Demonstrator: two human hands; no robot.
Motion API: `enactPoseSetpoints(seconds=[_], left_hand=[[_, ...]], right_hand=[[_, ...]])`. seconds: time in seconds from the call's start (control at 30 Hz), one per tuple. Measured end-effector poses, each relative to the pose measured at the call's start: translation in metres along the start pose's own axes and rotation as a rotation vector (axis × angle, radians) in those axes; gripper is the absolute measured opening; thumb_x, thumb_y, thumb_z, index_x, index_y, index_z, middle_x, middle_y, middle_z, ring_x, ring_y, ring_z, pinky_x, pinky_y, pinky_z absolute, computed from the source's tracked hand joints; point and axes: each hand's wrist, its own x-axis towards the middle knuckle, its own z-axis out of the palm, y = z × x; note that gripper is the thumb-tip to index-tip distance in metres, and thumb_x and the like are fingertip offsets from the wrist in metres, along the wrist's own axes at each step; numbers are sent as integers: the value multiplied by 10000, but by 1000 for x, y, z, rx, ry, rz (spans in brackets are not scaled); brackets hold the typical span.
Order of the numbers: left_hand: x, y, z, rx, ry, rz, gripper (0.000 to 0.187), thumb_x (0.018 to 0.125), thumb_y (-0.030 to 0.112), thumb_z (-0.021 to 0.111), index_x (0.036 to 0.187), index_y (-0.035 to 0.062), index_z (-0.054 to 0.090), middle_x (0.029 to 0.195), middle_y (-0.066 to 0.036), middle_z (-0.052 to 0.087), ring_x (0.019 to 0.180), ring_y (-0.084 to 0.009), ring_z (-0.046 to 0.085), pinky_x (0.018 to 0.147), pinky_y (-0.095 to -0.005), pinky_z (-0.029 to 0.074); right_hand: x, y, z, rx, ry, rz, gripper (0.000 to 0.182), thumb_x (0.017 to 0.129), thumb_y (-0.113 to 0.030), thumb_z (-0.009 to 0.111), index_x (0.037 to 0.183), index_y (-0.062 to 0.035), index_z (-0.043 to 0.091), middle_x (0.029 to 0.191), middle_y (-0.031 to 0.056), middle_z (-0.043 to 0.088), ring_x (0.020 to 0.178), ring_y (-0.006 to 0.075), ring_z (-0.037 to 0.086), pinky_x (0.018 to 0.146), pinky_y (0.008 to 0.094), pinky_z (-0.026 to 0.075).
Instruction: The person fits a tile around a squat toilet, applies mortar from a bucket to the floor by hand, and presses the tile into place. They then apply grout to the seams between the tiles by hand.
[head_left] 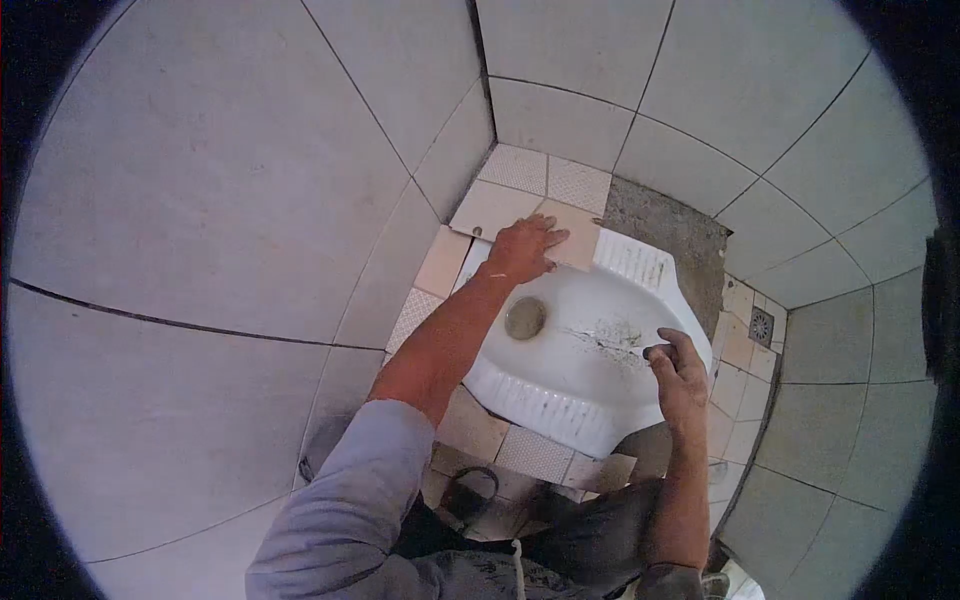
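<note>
A white squat toilet pan (560, 390) is set in the floor of a small tiled room, with a round drain hole (525, 318) and dark dirt marks inside the bowl. My left hand (525, 248) lies flat on a loose beige tile (575, 240) at the pan's far end, fingers spread over it. At the pan's right rim my right hand (678, 375) is closed around a thin pencil-like tool (625, 350) whose tip points into the bowl.
Grey wall tiles (220, 180) close in on the left, back and right. Small beige floor tiles (535, 455) surround the pan. Bare grey mortar (665, 225) shows behind it. A floor drain (761, 325) sits at the right. A dark ring-shaped object (470, 492) lies near my knees.
</note>
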Motion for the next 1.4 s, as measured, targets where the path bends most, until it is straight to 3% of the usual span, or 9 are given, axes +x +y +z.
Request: enactPoseSetpoints(seconds=[0.4, 0.6, 0.67, 0.83, 0.9, 0.97, 1.0, 1.07, 1.4], left_hand=[[-6, -4, 30, -71, 220, 74, 626, 717, 259, 749, 1291, 160, 519, 1369, -127, 454, 1300, -300, 381, 1099, -478, 265], [-31, 4, 22, -36, 267, -30, 590, 763, 190, 698, 1300, 91, 475, 1401, -160, 396, 1333, -308, 324, 1110, -513, 207], [-48, 4, 24, -135, 440, -113, 571, 779, 172, 671, 1295, 42, 463, 1403, -169, 381, 1338, -321, 305, 1108, -519, 202], [-93, 7, 39, -226, 478, -226, 537, 798, 170, 635, 1280, 12, 460, 1339, -179, 433, 1289, -326, 370, 1094, -506, 226], [-109, 7, 41, -285, 460, -253, 511, 804, 169, 627, 1263, 6, 475, 1327, -180, 441, 1282, -328, 376, 1089, -506, 237], [-121, 8, 39, -309, 529, -398, 456, 811, 164, 618, 1220, -7, 509, 1313, -179, 449, 1269, -332, 387, 1074, -512, 257], [-128, 8, 42, -314, 527, -399, 456, 811, 164, 618, 1220, -7, 509, 1313, -179, 449, 1269, -332, 387, 1074, -512, 257], [-135, 4, 44, -375, 521, -424, 416, 817, 151, 605, 1196, -6, 531, 1307, -178, 453, 1260, -332, 396, 1068, -514, 261], [-132, 4, 58, -406, 619, -415, 368, 832, 114, 573, 1184, 22, 519, 1330, -174, 443, 1290, -369, 359, 1096, -526, 212]], right_hand=[[-1, -13, 21, -41, -45, -68, 323, 854, -120, 570, 1160, -18, 546, 902, 122, 645, 833, 192, 604, 775, 303, 472], [1, -21, 27, -10, -32, -1, 323, 879, -73, 537, 1192, 5, 523, 919, 87, 620, 870, 144, 568, 795, 268, 440], [10, -29, 39, 8, -69, -83, 312, 886, -66, 522, 1193, -9, 522, 920, 80, 619, 865, 144, 564, 798, 269, 437], [78, -60, 97, -37, -191, -395, 350, 841, -84, 496, 1189, -58, 530, 948, 148, 659, 889, 239, 628, 822, 327, 475], [108, -74, 137, -6, -275, -419, 352, 838, -36, 488, 1188, -24, 513, 947, 130, 643, 917, 204, 611, 830, 318, 461], [140, -70, 175, -127, -264, -662, 356, 823, -33, 479, 1177, -31, 517, 946, 154, 650, 897, 243, 631, 827, 344, 479], [152, -71, 192, -132, -265, -658, 356, 823, -33, 479, 1177, -31, 517, 946, 154, 650, 897, 243, 631, 827, 344, 479], [172, -76, 217, -197, -324, -521, 336, 789, -49, 466, 1120, -44, 527, 942, 172, 672, 948, 351, 614, 863, 412, 472], [204, -56, 258, -424, -335, -712, 305, 795, -22, 463, 1093, -18, 528, 898, 162, 683, 896, 332, 640, 843, 405, 480]])
